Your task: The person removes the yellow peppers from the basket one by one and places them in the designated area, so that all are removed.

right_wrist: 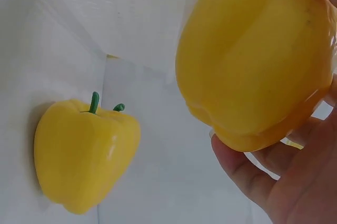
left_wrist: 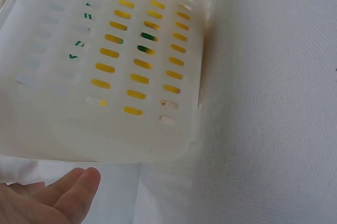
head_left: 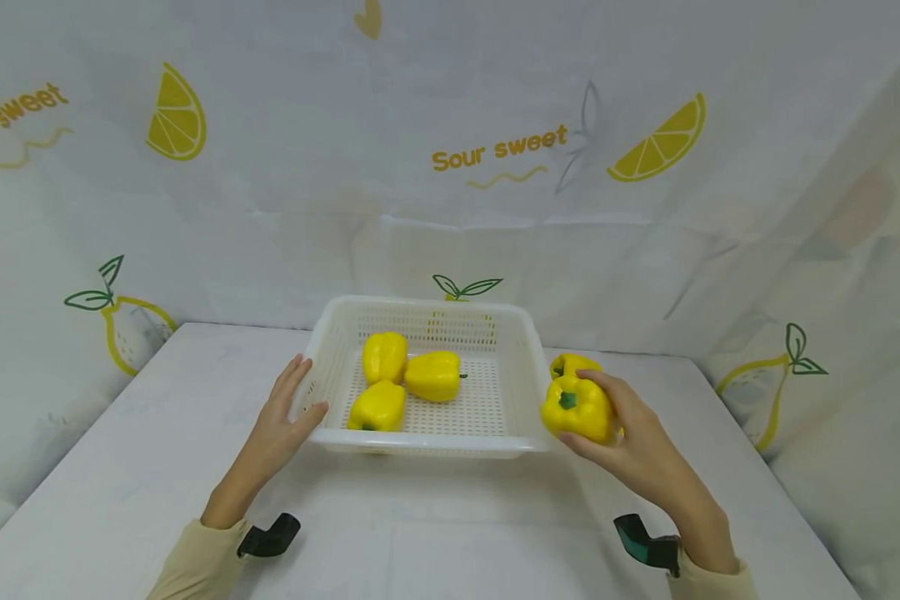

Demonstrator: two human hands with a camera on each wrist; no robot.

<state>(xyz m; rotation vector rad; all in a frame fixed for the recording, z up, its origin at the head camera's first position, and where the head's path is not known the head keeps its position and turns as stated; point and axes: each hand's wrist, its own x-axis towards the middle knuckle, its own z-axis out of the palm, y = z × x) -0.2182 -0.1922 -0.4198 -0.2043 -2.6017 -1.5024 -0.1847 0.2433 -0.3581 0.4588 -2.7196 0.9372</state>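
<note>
Right of the basket [head_left: 420, 442], the right hand [head_left: 640, 442] grips a pepper [head_left: 581, 412], fingers curled; basket-left, the left hand [head_left: 279, 422] spreads empty fingers.

There are two hands [head_left: 276, 419], one desk [head_left: 435, 533], one basket [head_left: 427, 442], three yellow peppers [head_left: 433, 377] inside it and at least two outside (overlap hides more).

Orange lettering [head_left: 499, 148] on the lemon-print backdrop cloth [head_left: 307, 183] reads "Sour sweet" — a repeat [head_left: 30, 103] at far left loses its beginning.
</note>
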